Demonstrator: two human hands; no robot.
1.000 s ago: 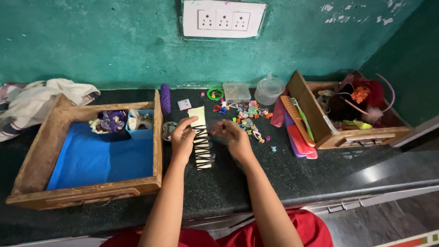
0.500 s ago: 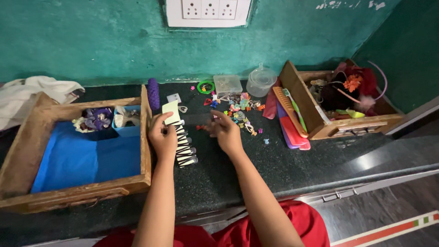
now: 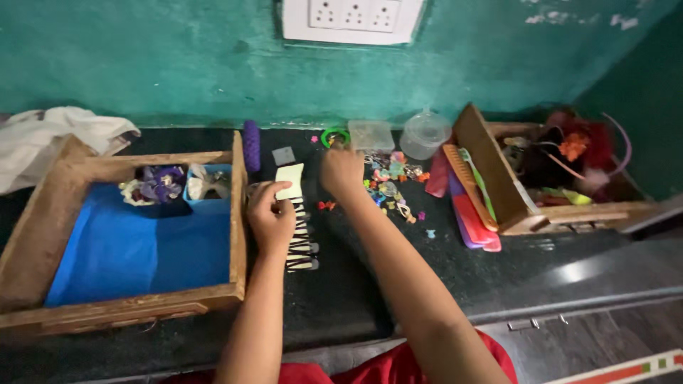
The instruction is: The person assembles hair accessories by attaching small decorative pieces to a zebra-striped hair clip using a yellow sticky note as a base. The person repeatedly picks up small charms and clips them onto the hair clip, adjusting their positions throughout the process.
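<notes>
Lying lengthwise away from the person, hairpin card (image 3: 299,227) under left hand (image 3: 270,220).

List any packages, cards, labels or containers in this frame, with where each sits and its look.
Pale card strung with dark hair pins: under left hand, rectangular.
Small grey card: on counter behind it, square.
Clear plastic box: by wall, past right hand, rectangular.
Clear round container: right of box.
No screens or signs.
</notes>
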